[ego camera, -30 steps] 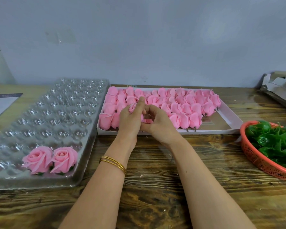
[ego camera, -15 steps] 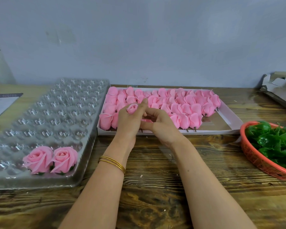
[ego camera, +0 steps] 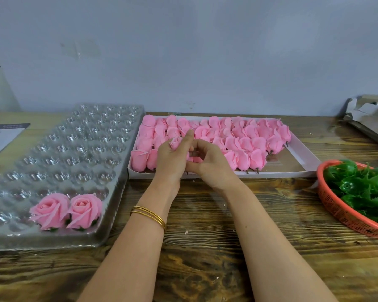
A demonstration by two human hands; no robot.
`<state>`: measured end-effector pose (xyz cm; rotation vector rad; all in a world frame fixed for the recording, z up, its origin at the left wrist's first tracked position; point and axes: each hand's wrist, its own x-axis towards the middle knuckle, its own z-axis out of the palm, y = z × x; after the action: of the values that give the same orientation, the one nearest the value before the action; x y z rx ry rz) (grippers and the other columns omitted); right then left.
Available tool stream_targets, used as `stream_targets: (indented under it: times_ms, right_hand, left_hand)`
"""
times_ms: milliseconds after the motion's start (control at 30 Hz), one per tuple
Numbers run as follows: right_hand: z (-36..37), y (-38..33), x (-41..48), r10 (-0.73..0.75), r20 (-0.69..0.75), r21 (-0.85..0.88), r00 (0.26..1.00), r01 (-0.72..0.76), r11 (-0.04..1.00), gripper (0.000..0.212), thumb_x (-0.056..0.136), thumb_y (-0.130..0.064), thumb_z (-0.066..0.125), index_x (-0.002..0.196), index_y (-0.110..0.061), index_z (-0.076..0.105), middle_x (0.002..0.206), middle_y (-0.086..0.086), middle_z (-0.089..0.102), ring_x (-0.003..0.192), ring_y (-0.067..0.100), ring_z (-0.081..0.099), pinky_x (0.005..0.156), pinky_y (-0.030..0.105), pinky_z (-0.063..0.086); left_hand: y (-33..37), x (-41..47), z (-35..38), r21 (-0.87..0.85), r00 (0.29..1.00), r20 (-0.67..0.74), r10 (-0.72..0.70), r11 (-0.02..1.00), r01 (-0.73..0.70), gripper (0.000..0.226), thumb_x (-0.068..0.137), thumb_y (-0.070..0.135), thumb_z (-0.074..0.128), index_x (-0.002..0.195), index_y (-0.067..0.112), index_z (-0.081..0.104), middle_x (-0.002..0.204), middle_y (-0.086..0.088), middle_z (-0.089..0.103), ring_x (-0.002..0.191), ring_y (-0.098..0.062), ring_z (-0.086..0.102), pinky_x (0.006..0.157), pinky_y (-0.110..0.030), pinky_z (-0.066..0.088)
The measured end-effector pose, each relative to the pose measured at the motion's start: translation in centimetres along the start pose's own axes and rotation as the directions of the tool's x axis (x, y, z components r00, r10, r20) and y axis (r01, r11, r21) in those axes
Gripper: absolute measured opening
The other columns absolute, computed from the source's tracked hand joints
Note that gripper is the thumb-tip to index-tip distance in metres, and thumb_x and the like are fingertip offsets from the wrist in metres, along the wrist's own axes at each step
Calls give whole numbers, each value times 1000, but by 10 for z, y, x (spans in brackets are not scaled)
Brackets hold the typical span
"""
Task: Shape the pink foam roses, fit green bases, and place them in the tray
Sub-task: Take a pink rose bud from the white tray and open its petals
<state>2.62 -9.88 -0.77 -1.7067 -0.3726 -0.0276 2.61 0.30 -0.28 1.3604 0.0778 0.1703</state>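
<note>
My left hand (ego camera: 169, 162) grips a pink foam rose bud (ego camera: 176, 142), whose top shows above the fingers. My right hand (ego camera: 212, 163) is curled against it, fingertips pinching the bud's lower petals (ego camera: 194, 159). Both hands hover over the near edge of the white box (ego camera: 301, 164) packed with several unshaped pink buds (ego camera: 244, 142). Two finished roses (ego camera: 67, 210) with green bases sit in the near row of the clear plastic tray (ego camera: 59, 158) at left. An orange basket (ego camera: 345, 212) of green bases (ego camera: 367, 188) stands at right.
A paper sheet (ego camera: 0, 136) lies at the far left edge. Grey cardboard pieces (ego camera: 371, 118) are stacked at the back right. Bare wooden tabletop (ego camera: 205, 247) stretches in front of the box between tray and basket. A grey wall runs behind.
The bud has risen slightly in my left hand and shows more above the fingers. My right fingers have shifted on its lower petals. Both arms stay in place.
</note>
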Motion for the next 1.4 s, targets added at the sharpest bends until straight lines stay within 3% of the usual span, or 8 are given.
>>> stream_targets:
  times_ms: [200,367,633,767,967,1100,1200,1400]
  right_hand:
    - [-1,-4,-3,4,86,67,996,-10,998,29,86,0,67,110,-17,68,104,-3,73,107,11,66,96,27,52]
    - [-1,-4,-3,7,99,72,995,-14,997,26,87,2,64,108,-13,70,103,1,73,110,17,66,102,40,50]
    - [-1,-1,-1,2,27,26,1000,-3,1000,32,74,2,76,103,-11,68,97,-4,70,94,7,65,88,25,52]
    - [-1,2,1,-8,9,12,1000,8,1000,30,75,5,74,99,-12,65,93,-2,67,88,9,63,79,21,50]
    - [-2,2,1,8,36,-6,999,-7,1000,48,82,2,70,127,-13,62,111,-4,70,109,10,64,100,35,51]
    - [-1,0,0,5,13,8,1000,-6,1000,40,76,2,71,114,-8,69,98,-4,73,101,10,68,93,33,54]
    - [0,-1,0,37,-76,101,996,-29,994,40,64,-9,65,104,-11,70,87,1,71,87,14,68,76,31,57]
    - [-1,-3,3,86,-170,228,982,-46,973,35,78,-39,66,102,-13,64,103,7,68,94,19,65,74,28,51]
  left_hand:
    - [2,-1,-3,37,998,46,48,998,-49,36,90,41,67,55,32,69,64,9,67,72,-6,69,87,-45,58]
    - [0,0,-3,42,997,17,72,996,-73,47,90,38,67,46,28,58,54,10,56,61,-1,64,77,-40,57]
    - [-2,2,-2,-6,999,-2,39,999,-39,30,89,41,65,71,19,71,80,-16,67,79,-22,71,77,-43,59]
    - [-2,2,-1,-7,999,5,43,999,-43,28,92,36,65,71,17,69,72,-6,67,65,-14,70,64,-31,58]
    - [-1,0,-2,11,995,52,90,996,-91,15,91,28,68,79,19,72,73,4,73,75,-8,72,63,-21,56]
    - [-1,0,-3,7,996,26,89,996,-89,17,92,29,67,79,20,72,72,5,73,76,-8,72,62,-20,55]
    - [-2,1,-3,30,993,2,121,992,-121,17,93,32,66,82,22,72,76,1,74,77,-15,72,63,-24,57]
    - [-4,0,-3,193,968,11,249,950,-246,23,97,20,58,78,10,66,72,-10,66,65,-13,62,59,-22,53]
